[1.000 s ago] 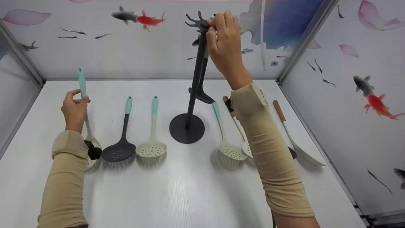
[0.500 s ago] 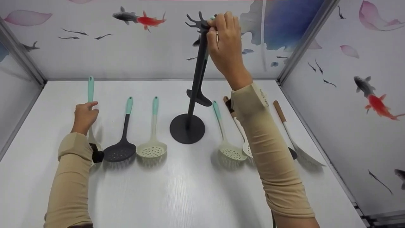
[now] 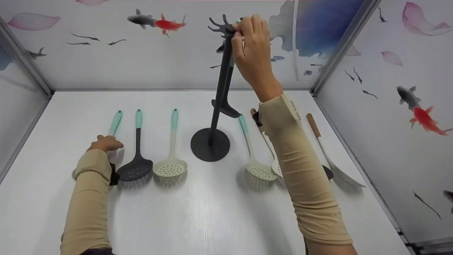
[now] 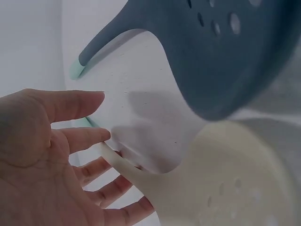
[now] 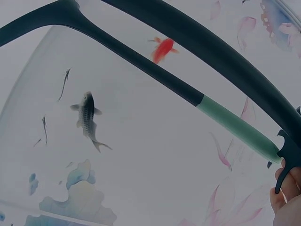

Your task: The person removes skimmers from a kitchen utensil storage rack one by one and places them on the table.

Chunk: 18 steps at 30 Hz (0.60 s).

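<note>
My left hand (image 3: 106, 143) lies over the pale skimmer (image 4: 230, 183) at the left. In the left wrist view its fingers are loosely extended by the skimmer's neck, thumb apart. That skimmer's turquoise handle (image 3: 115, 122) points away, tilted right; my sleeve covers most of its bowl. A black skimmer (image 3: 136, 168) lies just to the right. My right hand (image 3: 253, 53) grips the hooked top of the black utensil stand (image 3: 219, 88) with curled fingers. From a hook there hangs a black utensil (image 3: 228, 108) with a turquoise handle (image 5: 240, 129); its head's kind is unclear.
Another pale skimmer (image 3: 170, 168) lies left of the stand's round base (image 3: 210, 150). Right of it are a pale skimmer (image 3: 260, 170), a white slotted utensil (image 3: 276, 168) partly under my right arm, and a brown-handled turner (image 3: 334, 163). Printed panels (image 3: 159, 67) enclose the table.
My left hand has let go of the pale skimmer's upright handle and come lower and right as the handle tipped down. The black skimmer's handle shifted left. The hanging utensil swayed slightly; my right hand stayed.
</note>
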Available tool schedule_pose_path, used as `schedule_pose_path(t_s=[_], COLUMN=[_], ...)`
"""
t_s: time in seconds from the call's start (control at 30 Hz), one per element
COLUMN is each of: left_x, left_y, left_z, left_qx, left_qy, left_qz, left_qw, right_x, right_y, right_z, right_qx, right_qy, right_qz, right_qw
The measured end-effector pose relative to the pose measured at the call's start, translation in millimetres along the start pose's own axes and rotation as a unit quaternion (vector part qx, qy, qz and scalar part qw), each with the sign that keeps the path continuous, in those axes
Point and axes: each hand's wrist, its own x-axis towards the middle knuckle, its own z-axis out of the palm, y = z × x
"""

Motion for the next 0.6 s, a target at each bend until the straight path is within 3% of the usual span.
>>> schedule_pose_path(t_s=[0.37,0.6], left_x=[-4.4,-6.9], left_y=[3.3,4.2], left_z=[1.0,-6.2], left_qx=[-0.008,0.012], left_qy=[0.002,-0.018], left_qz=[-0.020,0.003], left_qw=[0.9998,0.9998], right_x=[-0.2,-0.1], right_y=[-0.1,-1.3], right_z=[-0.3,-2.6], right_qx=[0.000,0.002], right_qy=[0.002,-0.003], right_qz=[-0.004,-0.009], right_qw=[1.0000,0.9999])
